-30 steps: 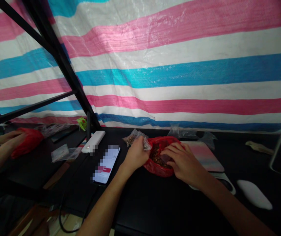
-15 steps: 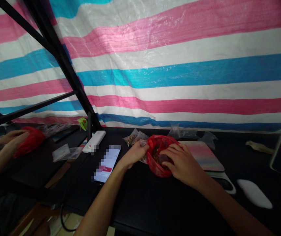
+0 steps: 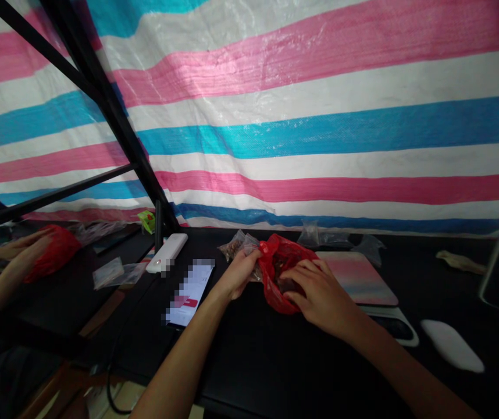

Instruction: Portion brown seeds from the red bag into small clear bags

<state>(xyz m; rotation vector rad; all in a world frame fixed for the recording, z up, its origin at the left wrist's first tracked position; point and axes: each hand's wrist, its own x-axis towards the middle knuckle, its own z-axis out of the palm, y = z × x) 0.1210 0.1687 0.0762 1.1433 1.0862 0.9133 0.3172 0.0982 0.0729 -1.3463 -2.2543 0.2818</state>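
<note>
A red plastic bag (image 3: 281, 259) with brown bits inside sits on the black table (image 3: 275, 361). My left hand (image 3: 239, 272) is closed, pinching the bag's left rim together with a small clear bag. My right hand (image 3: 314, 294) reaches into the bag's mouth from the right, fingers curled on the contents; what they hold is hidden. Behind my left hand lies a small clear bag of brown bits (image 3: 233, 247).
A phone (image 3: 189, 291) and a white power bank (image 3: 166, 253) lie left of the bag. A pastel pad (image 3: 363, 278) on a scale, a white object (image 3: 452, 344) and empty clear bags (image 3: 328, 235) lie right. Another person's hands hold a red bag (image 3: 55, 249) at far left. Black frame bars (image 3: 101, 99) cross the left.
My left hand has lifted the bag's left rim, so the bag stands more upright and narrower. My right hand stays in the bag's mouth.
</note>
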